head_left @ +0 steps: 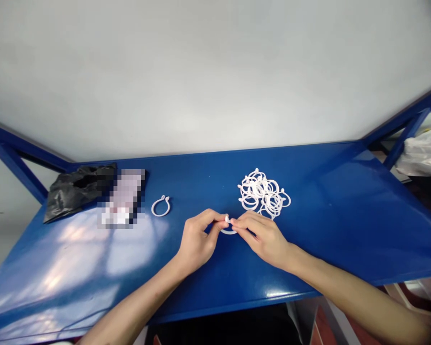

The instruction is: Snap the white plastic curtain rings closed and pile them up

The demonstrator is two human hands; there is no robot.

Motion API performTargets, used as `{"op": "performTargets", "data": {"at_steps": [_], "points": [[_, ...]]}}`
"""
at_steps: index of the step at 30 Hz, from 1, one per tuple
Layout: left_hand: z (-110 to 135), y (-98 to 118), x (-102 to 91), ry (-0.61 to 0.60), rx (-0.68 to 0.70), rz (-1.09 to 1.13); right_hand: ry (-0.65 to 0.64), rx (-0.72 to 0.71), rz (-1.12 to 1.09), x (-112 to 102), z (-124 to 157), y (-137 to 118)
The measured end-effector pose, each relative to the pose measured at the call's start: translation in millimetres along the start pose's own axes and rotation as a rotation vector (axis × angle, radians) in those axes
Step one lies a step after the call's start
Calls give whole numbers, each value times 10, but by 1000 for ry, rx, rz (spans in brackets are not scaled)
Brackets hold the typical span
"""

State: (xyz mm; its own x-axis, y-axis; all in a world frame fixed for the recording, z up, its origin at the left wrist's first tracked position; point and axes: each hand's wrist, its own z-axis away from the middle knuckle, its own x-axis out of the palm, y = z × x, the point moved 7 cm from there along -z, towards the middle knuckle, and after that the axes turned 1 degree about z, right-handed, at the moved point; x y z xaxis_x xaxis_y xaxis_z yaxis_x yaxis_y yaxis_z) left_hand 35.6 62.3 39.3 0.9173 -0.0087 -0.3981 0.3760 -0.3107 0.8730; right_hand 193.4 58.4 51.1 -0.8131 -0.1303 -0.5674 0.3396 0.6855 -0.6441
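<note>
Between my two hands, over the front half of the blue table, is a white plastic ring (230, 232) that looks like a curtain ring. My left hand (200, 235) pinches it from the left, close to a small white knob at its top. From the right, the fingertips of my right hand (264, 235) pinch the same ring. Its upper part is mostly hidden by my fingers. Just beyond my right hand lies a pile of similar white rings (260, 189). A single ring with a small eyelet and knob (161, 207) rests apart, left of my left hand.
The blue table (330, 215) backs onto a pale wall (215, 81). At the left lie a black plastic bag (77, 189) and a blurred-out flat item (125, 196). Blue frame bars (404, 139) rise at both sides. Beyond the right one is a whitish plastic bag (425, 153).
</note>
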Motion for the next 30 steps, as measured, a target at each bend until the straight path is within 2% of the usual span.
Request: {"op": "performTargets", "data": {"at_steps": [2, 5, 7, 8, 11, 13, 15, 17, 20, 26, 30], "points": [[-15, 85, -15, 3, 102, -75, -17, -34, 24, 13, -1, -30], [-88, 173, -64, -72, 196, -170, 29, -69, 87, -33, -42, -32], [-159, 180, -169, -123, 227, -286, 78, -70, 178, -115, -91, 6], [-200, 158, -275, -95, 226, -386, 106, -65, 234, -174, -116, 37], [-309, -12, -676, 51, 125, -792, 192, -13, 401, -414, -174, 177], [-343, -170, -874, 64, 29, -995, 202, 68, 491, -561, -193, 312], [-344, -325, -973, 4, -57, -1129, 175, 160, 564, -663, -193, 450], [-321, -438, -993, -76, -110, -1213, 158, 229, 627, -726, -182, 547], [-286, -508, -955, -149, -99, -1274, 181, 245, 666, -763, -173, 572], [-312, -561, -958, -99, -75, -1210, 221, 126, 593, -644, -189, 338], [-346, -484, -814, -60, -22, -1022, 162, 25, 497, -443, -172, 130]]}}
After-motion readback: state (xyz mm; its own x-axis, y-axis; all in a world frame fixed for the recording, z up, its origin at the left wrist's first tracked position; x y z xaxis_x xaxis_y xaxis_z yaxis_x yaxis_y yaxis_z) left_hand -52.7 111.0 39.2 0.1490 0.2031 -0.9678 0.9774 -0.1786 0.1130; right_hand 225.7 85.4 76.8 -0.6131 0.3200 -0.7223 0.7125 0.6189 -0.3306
